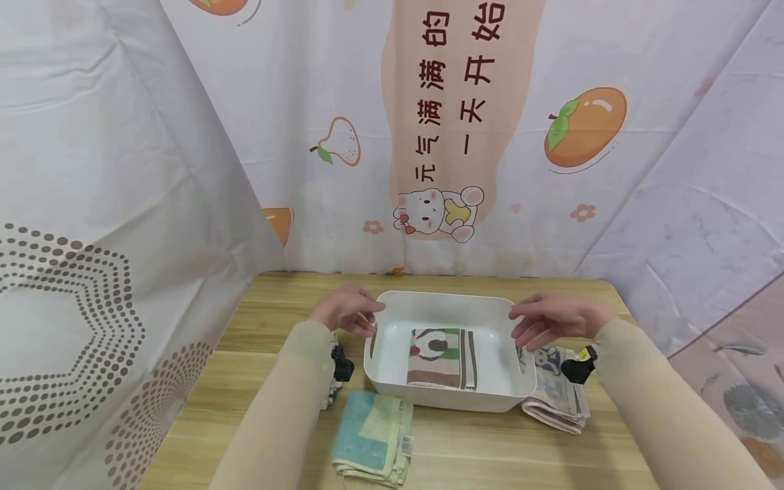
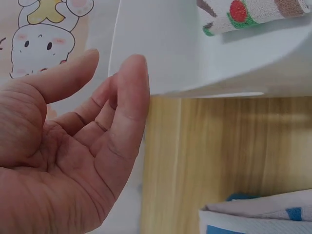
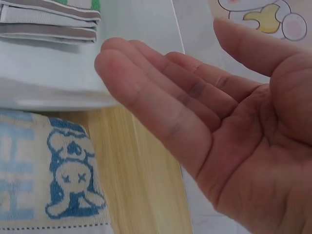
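A white plastic basin (image 1: 441, 401) with slots in its end walls stands on the wooden table. Inside it lies a folded brown-and-white towel (image 1: 433, 357) with green and red patches. My left hand (image 1: 349, 309) hovers by the basin's left end, fingers loosely bent and thumb apart, holding nothing. At the right end, my right hand (image 1: 554, 316) is held palm inward with its fingers extended, also holding nothing. In the right wrist view, its fingertips (image 3: 114, 63) overlap the basin's rim. Below that hand sits a folded towel (image 3: 73, 175) with a blue cartoon animal.
In front of the basin lies a folded blue-and-cream towel (image 1: 367, 435) with a tag. Another folded towel (image 2: 258, 214) is at the left, partly hidden by the left wrist in the head view. A printed curtain (image 1: 343, 204) hangs behind the table (image 1: 465, 449).
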The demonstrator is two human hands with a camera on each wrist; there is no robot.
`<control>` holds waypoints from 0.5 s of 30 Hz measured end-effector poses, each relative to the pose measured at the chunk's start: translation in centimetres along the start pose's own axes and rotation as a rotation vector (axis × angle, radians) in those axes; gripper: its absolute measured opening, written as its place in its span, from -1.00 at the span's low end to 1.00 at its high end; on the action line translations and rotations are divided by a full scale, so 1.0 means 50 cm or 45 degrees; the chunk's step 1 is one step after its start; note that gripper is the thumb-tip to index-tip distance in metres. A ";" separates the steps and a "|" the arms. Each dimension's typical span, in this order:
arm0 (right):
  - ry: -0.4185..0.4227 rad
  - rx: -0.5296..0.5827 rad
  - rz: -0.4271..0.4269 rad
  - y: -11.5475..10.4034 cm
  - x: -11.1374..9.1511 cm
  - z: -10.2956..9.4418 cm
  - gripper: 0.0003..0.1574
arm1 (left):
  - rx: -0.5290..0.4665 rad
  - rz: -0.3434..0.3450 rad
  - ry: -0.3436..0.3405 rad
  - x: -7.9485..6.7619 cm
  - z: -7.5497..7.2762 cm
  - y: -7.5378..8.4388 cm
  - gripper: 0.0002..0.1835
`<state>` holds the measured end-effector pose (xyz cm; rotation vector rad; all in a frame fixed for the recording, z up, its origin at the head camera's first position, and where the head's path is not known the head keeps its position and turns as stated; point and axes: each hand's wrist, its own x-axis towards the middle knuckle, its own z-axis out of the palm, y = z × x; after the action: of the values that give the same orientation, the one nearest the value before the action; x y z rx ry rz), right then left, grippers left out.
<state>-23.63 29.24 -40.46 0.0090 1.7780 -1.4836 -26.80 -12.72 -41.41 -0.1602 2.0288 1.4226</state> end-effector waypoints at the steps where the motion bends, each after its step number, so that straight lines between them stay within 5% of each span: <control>1: -0.003 0.010 -0.008 0.003 -0.003 -0.005 -0.46 | 0.004 0.007 0.008 0.000 -0.001 -0.004 -0.66; 15: 0.002 0.112 -0.066 0.045 -0.035 -0.062 -0.39 | 0.026 0.026 0.029 0.007 -0.015 -0.050 -0.72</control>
<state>-23.13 33.34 -41.38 0.0083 1.7245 -1.5984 -26.26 -14.29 -43.46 -0.1484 2.0683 1.4178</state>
